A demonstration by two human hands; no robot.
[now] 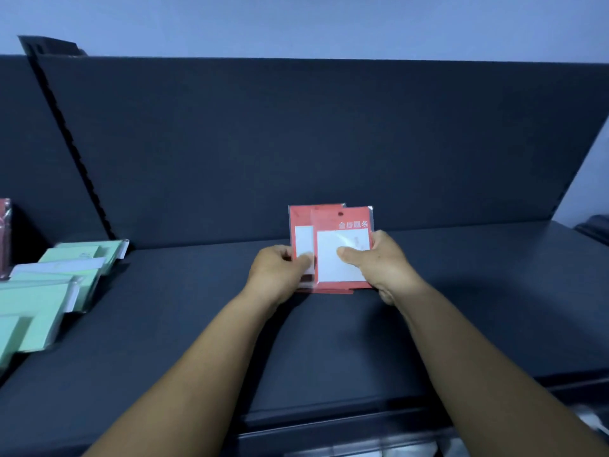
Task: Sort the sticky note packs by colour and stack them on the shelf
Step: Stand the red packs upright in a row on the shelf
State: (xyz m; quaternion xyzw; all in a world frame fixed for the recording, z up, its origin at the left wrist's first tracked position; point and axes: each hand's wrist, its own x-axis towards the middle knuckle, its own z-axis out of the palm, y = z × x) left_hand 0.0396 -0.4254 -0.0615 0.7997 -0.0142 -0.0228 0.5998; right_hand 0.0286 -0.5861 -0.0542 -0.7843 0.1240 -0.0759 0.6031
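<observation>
Two red sticky note packs with white pads sit in clear sleeves over the middle of the dark shelf (461, 308). The front red pack (342, 232) overlaps the rear red pack (301, 219), which pokes out to the left. My right hand (379, 262) grips the front pack's right edge, thumb on its white pad. My left hand (280, 268) pinches the rear pack's lower left corner. The packs' bottom edges are at or just above the shelf surface; I cannot tell if they touch.
Several green sticky note packs (43, 291) lie overlapping in a loose row at the shelf's left end. A dark red item (5, 232) stands at the far left edge. The shelf's dark back panel (329, 143) rises behind the packs.
</observation>
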